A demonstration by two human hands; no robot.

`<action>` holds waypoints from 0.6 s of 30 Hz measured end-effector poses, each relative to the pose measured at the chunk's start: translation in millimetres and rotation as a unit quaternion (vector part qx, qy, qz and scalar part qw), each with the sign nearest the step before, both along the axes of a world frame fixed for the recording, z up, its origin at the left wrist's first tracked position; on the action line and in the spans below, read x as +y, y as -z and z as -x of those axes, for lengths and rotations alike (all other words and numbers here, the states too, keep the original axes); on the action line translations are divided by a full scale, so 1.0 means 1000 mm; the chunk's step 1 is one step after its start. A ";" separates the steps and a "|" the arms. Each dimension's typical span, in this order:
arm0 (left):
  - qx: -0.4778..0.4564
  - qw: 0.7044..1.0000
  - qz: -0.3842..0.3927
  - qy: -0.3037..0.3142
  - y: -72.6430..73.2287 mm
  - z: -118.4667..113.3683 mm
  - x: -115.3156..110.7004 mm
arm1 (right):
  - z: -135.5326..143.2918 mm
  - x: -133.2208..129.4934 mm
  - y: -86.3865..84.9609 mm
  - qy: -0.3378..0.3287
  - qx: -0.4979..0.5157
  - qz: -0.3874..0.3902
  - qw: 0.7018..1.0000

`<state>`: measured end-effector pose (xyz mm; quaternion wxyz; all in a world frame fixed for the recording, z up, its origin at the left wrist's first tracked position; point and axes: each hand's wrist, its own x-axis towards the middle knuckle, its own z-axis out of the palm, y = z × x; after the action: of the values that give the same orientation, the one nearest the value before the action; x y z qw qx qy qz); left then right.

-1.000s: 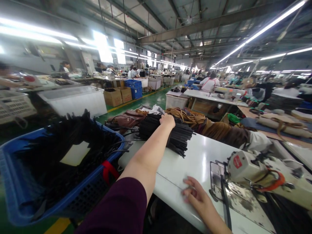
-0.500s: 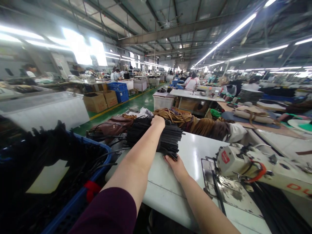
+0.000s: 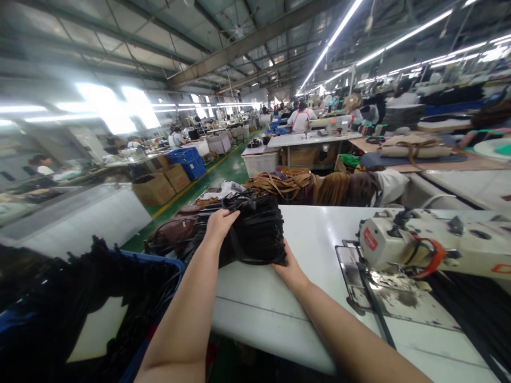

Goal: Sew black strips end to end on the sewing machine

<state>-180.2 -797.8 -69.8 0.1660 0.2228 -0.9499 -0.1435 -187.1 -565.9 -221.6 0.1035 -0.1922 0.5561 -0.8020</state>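
Note:
A thick bundle of black straps [image 3: 257,229] lies at the far left end of the white sewing table [image 3: 259,298], with a band looped around its middle. My left hand [image 3: 221,226] grips the bundle's upper left side, thumb stretched over the top. At the bundle's right end, my right hand [image 3: 290,272] holds the lower corner by the cut ends; some of its fingers are hidden behind the straps. To the right stands a sewing machine [image 3: 415,242], with a black strap [image 3: 375,303] running past its metal plate.
At left, a blue basket [image 3: 175,260] is heaped with black straps and a pale paper sheet [image 3: 98,330]. Brown straps [image 3: 281,185] and a brown bag [image 3: 175,231] lie beyond the table. A green aisle [image 3: 223,173] and a person [image 3: 301,118] are farther off.
My left hand has shifted from the top of the bundle to its left side. The bundle now shows its cut ends turned rightward towards my right hand. The view has turned slightly.

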 end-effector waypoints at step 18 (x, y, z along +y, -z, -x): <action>0.296 0.953 0.053 -0.044 0.000 -0.048 0.080 | 0.011 0.002 0.009 -0.073 0.043 -0.052 0.995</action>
<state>-132.3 -717.7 -69.6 0.4575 0.2025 -0.8536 -0.1451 -198.3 -563.6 -230.6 0.1477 -0.2615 0.5850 -0.7534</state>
